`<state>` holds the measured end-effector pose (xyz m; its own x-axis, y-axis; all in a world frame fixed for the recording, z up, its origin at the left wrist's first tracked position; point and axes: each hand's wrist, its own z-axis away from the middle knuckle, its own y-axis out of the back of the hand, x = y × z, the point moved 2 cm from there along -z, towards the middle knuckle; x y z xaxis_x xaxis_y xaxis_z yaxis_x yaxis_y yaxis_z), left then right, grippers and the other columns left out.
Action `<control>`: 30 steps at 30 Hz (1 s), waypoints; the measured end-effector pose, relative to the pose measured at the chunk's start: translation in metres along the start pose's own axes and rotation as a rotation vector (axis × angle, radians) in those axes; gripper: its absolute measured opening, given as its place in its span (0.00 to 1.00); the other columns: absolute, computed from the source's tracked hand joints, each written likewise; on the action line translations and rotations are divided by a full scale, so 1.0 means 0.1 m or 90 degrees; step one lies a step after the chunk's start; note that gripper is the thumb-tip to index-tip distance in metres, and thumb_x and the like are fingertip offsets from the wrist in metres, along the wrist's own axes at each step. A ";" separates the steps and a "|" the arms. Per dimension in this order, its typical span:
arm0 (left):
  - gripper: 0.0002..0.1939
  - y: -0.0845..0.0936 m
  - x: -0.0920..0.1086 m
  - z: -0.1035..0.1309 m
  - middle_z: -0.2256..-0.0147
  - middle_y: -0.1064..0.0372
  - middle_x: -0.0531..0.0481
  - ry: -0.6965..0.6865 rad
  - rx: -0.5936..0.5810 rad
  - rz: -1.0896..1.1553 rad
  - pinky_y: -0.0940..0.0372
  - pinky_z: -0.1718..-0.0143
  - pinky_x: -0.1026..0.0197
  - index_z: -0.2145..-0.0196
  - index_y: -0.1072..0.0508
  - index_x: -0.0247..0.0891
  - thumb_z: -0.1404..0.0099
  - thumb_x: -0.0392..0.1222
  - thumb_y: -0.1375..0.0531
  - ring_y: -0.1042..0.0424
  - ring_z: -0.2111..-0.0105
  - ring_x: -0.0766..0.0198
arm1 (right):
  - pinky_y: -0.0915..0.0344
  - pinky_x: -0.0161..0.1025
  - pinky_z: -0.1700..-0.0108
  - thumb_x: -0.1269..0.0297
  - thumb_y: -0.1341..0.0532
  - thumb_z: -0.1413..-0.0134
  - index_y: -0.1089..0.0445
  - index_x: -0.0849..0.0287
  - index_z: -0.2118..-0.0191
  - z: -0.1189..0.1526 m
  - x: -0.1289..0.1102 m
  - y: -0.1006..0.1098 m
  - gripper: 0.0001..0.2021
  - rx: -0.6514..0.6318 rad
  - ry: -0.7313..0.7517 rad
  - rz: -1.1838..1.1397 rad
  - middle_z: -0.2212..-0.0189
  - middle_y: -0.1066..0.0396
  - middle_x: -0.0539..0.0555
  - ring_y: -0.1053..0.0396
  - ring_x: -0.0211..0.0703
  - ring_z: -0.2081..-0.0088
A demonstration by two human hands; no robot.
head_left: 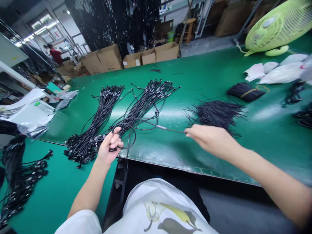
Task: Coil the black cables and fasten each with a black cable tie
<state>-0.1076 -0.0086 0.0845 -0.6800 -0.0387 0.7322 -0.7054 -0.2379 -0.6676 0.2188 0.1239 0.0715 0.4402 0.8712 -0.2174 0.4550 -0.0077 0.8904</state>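
A black cable point(143, 121) with a pale label sleeve point(161, 127) stretches between my two hands above the green table. My left hand point(112, 145) has its fingers curled around the cable's looped part, beside two heaps of similar cables. Of those, the left cable bundle point(103, 113) lies spread out with dark connectors at its near end. The other cable bundle point(146, 100) fans out toward the back, with pale sleeves near its tips. Pinched in my right hand point(207, 138) is the thin far end of the cable, just in front of a pile of thin black strips point(216, 112).
A banded black bundle point(246, 92), white plastic bags point(282, 73) and a yellow-green fan point(278, 27) are on the right. Papers point(29, 105) lie at left, and more cables point(26, 175) occupy the side table. Cardboard boxes point(109, 58) line the far edge. Someone in red point(56, 55) sits far back.
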 end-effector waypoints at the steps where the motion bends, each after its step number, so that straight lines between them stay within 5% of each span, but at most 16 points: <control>1: 0.10 -0.03 -0.07 -0.03 0.78 0.34 0.56 -0.008 -0.003 -0.081 0.33 0.71 0.70 0.57 0.27 0.32 0.32 0.40 0.43 0.34 0.81 0.75 | 0.42 0.36 0.69 0.64 0.52 0.33 0.29 0.59 0.66 -0.02 -0.19 0.00 0.16 -0.047 0.054 -0.006 0.73 0.28 0.54 0.31 0.39 0.72; 4: 0.14 -0.20 -0.34 -0.08 0.61 0.26 0.43 -0.042 -0.078 -0.354 0.32 0.58 0.60 0.60 0.26 0.33 0.34 0.47 0.41 0.26 0.60 0.60 | 0.45 0.34 0.71 0.64 0.50 0.34 0.32 0.59 0.71 -0.12 -0.76 0.02 0.16 -0.199 0.194 -0.106 0.77 0.30 0.51 0.35 0.36 0.76; 6: 0.16 -0.31 -0.54 -0.04 0.57 0.27 0.42 -0.029 -0.178 -0.488 0.36 0.51 0.57 0.64 0.26 0.33 0.33 0.50 0.43 0.29 0.54 0.57 | 0.47 0.34 0.72 0.64 0.49 0.35 0.32 0.59 0.72 -0.26 -0.95 0.03 0.15 -0.221 0.192 -0.178 0.77 0.30 0.50 0.36 0.35 0.77; 10: 0.18 -0.39 -0.73 0.08 0.72 0.31 0.49 0.044 -0.311 -0.450 0.37 0.66 0.62 0.69 0.31 0.34 0.32 0.53 0.46 0.33 0.76 0.68 | 0.44 0.33 0.69 0.59 0.45 0.38 0.31 0.60 0.69 -0.54 -0.80 -0.07 0.13 -0.041 -0.009 -0.298 0.74 0.30 0.51 0.36 0.36 0.73; 13: 0.17 -0.39 -0.73 0.07 0.75 0.37 0.54 0.049 -0.262 -0.277 0.46 0.77 0.66 0.70 0.35 0.36 0.33 0.53 0.44 0.44 0.83 0.74 | 0.39 0.35 0.62 0.51 0.41 0.42 0.32 0.59 0.62 -0.58 -0.65 -0.33 0.15 0.090 -0.133 -0.443 0.67 0.30 0.53 0.34 0.40 0.65; 19: 0.26 -0.42 -0.96 0.01 0.76 0.38 0.50 0.150 -0.131 -0.184 0.39 0.62 0.60 0.78 0.38 0.36 0.38 0.63 0.43 0.32 0.69 0.62 | 0.49 0.33 0.75 0.48 0.47 0.39 0.38 0.58 0.74 -0.42 -0.77 -0.84 0.19 0.120 -0.389 -0.808 0.81 0.48 0.45 0.50 0.33 0.79; 23: 0.24 -0.33 -1.11 0.03 0.81 0.52 0.59 0.142 -0.063 -0.170 0.44 0.70 0.63 0.75 0.39 0.38 0.35 0.61 0.46 0.42 0.78 0.68 | 0.42 0.34 0.70 0.46 0.40 0.45 0.40 0.59 0.77 -0.36 -0.83 -0.88 0.21 0.122 -0.423 -1.057 0.78 0.44 0.47 0.44 0.34 0.74; 27: 0.23 -0.24 -1.21 0.04 0.79 0.48 0.58 0.103 -0.151 -0.346 0.45 0.69 0.62 0.62 0.32 0.35 0.35 0.61 0.46 0.41 0.76 0.67 | 0.36 0.37 0.57 0.47 0.38 0.47 0.32 0.58 0.68 -0.34 -0.91 -0.85 0.17 0.205 -0.470 -1.089 0.65 0.33 0.54 0.34 0.42 0.57; 30: 0.24 -0.22 -1.27 0.03 0.74 0.39 0.53 0.110 -0.204 -0.481 0.43 0.65 0.60 0.65 0.31 0.34 0.35 0.61 0.46 0.39 0.72 0.64 | 0.37 0.34 0.69 0.44 0.42 0.45 0.32 0.56 0.57 -0.35 -1.05 -0.85 0.21 0.242 -0.530 -1.066 0.62 0.30 0.56 0.32 0.43 0.59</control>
<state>-0.0048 -0.0016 0.0069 -0.0041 0.1751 0.9845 -0.9885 0.1484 -0.0305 0.1072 0.0499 0.0327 -0.4129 -0.3230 -0.8516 0.8184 0.2788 -0.5026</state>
